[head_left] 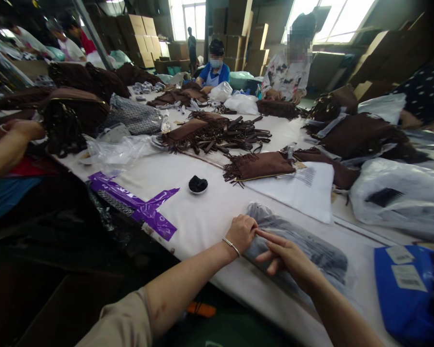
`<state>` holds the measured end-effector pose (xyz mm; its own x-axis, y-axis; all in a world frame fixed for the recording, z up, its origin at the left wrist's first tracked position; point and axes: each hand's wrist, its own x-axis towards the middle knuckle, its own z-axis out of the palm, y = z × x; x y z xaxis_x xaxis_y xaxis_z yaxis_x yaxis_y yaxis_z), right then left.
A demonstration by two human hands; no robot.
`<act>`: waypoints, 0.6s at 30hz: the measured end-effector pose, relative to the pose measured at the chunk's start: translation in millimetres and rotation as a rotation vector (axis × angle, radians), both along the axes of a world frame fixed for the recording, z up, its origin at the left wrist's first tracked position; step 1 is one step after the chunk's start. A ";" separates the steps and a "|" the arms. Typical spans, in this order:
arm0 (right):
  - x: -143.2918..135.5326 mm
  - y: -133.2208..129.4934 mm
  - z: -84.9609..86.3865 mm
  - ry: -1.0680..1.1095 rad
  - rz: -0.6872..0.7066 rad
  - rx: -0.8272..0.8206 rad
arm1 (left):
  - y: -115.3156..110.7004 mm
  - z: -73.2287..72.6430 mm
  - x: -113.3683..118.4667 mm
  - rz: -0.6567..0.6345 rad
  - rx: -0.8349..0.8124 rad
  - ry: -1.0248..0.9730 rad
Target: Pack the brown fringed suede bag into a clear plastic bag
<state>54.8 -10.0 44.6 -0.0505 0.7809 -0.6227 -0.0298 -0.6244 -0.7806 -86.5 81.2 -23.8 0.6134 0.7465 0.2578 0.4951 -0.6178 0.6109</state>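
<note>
A grey item in a clear plastic bag [311, 250] lies flat near the front edge of the white table [217, 212]. My left hand [243, 232], with a thin bracelet on the wrist, is curled in a fist and presses on the bag's left end. My right hand [285, 255] rests flat on the bag beside it, fingers stretched toward the left hand. Neither hand lifts the bag.
A brown fringed bag [262, 165] lies on a white sheet behind my hands, with a small dish of black bits [197, 184] and purple tape strips [141, 205] to the left. Blue packets [408, 289] sit at right. Co-workers sit around piles of brown bags; cartons stand behind.
</note>
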 end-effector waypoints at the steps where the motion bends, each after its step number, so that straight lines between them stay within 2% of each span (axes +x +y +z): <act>1: 0.7 0.3 -2.2 -0.013 -0.014 -0.002 | -0.1 -0.3 0.3 0.001 0.008 0.001; 8: 7.9 0.1 -10.9 -0.066 -0.071 -0.045 | -1.5 -0.7 0.9 0.005 0.111 0.028; 10: 8.1 -1.4 -12.9 -0.108 -0.049 -0.024 | -3.4 2.4 -3.1 -0.058 0.192 0.026; 15: 6.5 -2.6 -20.5 -0.262 0.072 0.029 | -9.1 8.3 -14.6 -0.349 0.389 0.017; 18: 7.4 0.3 -23.5 -0.400 0.161 0.058 | -9.7 3.7 -16.0 -0.364 0.400 0.035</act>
